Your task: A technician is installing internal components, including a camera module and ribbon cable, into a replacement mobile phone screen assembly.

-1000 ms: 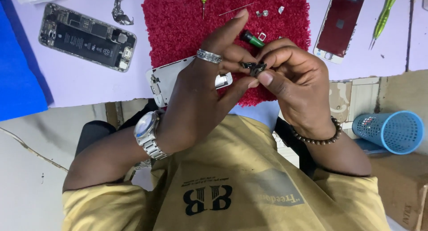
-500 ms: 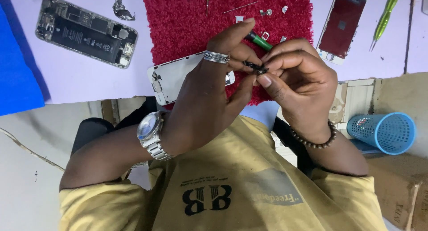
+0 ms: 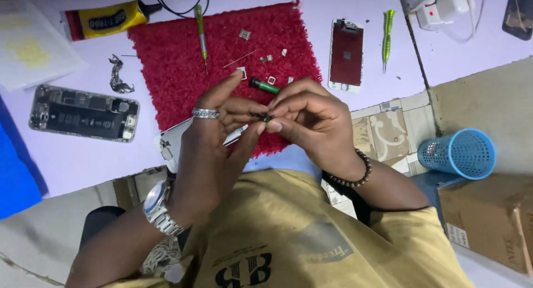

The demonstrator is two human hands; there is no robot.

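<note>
Left hand (image 3: 208, 149) and right hand (image 3: 311, 118) fingers pinch small dark part (image 3: 261, 117) over red mat (image 3: 183, 71) near edge.

A pale lilac table (image 3: 83, 166) is seen; laid upon it: red mat (image 3: 166, 71) upper centre, opened phone (image 3: 83, 113) left, glue tube (image 3: 102, 18) upper left, screen panel (image 3: 346, 54) upper right.

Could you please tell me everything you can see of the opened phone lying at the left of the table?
The opened phone lies flat on the pale lilac table, left of the red mat, its long side running left to right and slightly tilted. Its screen is off, so the inside shows: a long black battery fills the middle, with small metal parts and boards around it inside a silvery frame. Neither hand touches it; a crumpled bit of dark metal lies just above.
</note>
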